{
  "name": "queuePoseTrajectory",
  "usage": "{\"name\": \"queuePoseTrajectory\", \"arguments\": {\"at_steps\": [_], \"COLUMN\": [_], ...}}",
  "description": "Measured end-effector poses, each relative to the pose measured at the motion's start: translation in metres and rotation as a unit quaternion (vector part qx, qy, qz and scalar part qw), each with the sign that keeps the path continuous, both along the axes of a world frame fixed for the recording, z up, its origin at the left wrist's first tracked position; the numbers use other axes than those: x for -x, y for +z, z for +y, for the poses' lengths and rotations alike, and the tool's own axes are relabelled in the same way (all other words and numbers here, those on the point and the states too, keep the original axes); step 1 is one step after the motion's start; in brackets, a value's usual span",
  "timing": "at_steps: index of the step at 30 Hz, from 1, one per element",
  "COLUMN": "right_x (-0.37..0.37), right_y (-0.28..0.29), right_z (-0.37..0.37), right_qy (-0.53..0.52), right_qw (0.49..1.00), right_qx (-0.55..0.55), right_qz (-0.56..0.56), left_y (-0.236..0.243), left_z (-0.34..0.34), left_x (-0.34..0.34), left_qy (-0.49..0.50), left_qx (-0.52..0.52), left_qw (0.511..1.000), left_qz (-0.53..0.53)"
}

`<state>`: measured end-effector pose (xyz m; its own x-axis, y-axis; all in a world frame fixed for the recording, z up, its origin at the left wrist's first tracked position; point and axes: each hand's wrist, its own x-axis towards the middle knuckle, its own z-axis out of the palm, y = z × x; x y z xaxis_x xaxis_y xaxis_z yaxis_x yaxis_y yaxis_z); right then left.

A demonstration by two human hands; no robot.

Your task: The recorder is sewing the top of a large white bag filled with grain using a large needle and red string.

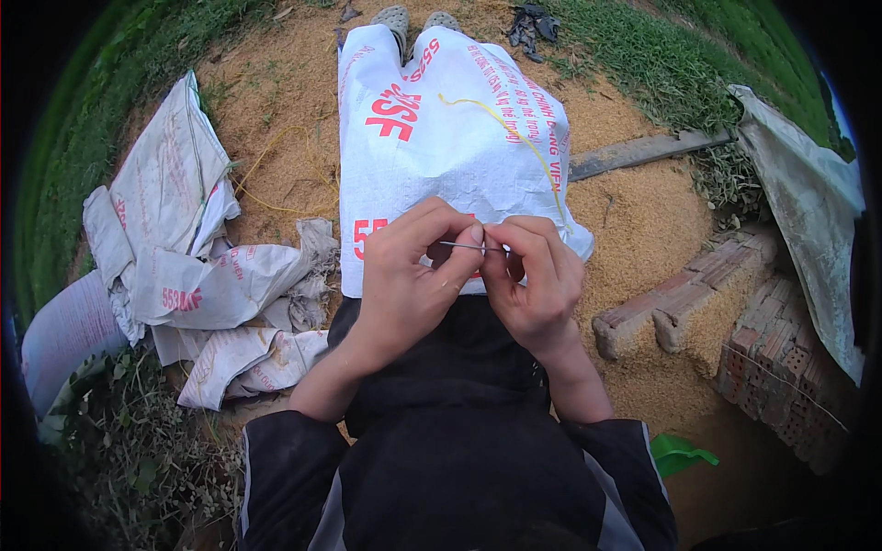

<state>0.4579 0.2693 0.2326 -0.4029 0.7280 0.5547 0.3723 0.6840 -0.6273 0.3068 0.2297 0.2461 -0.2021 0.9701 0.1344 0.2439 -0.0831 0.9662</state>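
White sack takes up most of the spot here, spread out at 12 o'clock, printed side up. Next biggest is a heap of crumpled old sacks over at 9 o'clock, with neither hand on it. Then the left hand and right hand, above the white sack's near end, fingertips almost meeting, both pinching the tiny thing I'll get to last. Yellow string lies slack across the sack, around 1 o'clock from the hands. Smallest: a thin metal rod, maybe a needle, clamped between both sets of fingertips. Progress-wise I'd say early: sack laid out, rod in hand, but the string looks unused, and I can't spot any worked into the visible face.
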Motion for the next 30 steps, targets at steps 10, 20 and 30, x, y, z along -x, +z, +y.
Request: {"name": "queuePoseTrajectory", "arguments": {"at_steps": [10, 20, 30], "right_x": [-0.002, -0.029, -0.092], "right_y": [-0.006, -0.002, -0.024], "right_z": [-0.003, 0.005, 0.034], "right_qy": [0.003, 0.135, -0.093], "right_qw": [0.982, 0.887, 0.779], "right_qx": [0.152, 0.293, 0.382], "right_qz": [0.116, 0.331, 0.489], "left_y": [0.004, -0.024, -0.107], "left_z": [0.001, 0.018, -0.073], "left_x": [0.001, 0.064, 0.31], "left_qy": [-0.011, 0.133, 0.082], "left_qx": [0.134, 0.088, -0.109], "left_qw": [0.97, 0.861, 0.702], "left_qz": [-0.201, -0.483, -0.699]}}
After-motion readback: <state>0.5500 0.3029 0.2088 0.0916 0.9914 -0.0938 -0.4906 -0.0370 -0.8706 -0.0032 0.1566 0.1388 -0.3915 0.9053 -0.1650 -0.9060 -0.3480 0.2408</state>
